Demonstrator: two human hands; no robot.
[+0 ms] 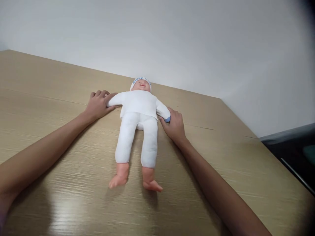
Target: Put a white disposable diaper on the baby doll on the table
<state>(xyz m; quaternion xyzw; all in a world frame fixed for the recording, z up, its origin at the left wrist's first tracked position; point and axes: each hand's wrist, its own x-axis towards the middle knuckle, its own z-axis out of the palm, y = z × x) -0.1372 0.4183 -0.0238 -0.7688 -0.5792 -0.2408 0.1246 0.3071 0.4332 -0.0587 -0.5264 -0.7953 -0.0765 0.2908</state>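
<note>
A baby doll lies on its back on the wooden table, its head toward the wall and its bare feet toward me. It wears a white top, white trousers and a white cap with blue lettering. My left hand grips the end of the doll's sleeved arm on the left, thumb below and fingers behind it. On the other side, my right hand is closed around the doll's other forearm, where a blue cuff shows. Both of the doll's hands are hidden by mine.
The light wood tabletop has a thin seam running across it. A plain pale wall rises behind its far edge. Beyond the right edge stands a dark object that I cannot make out.
</note>
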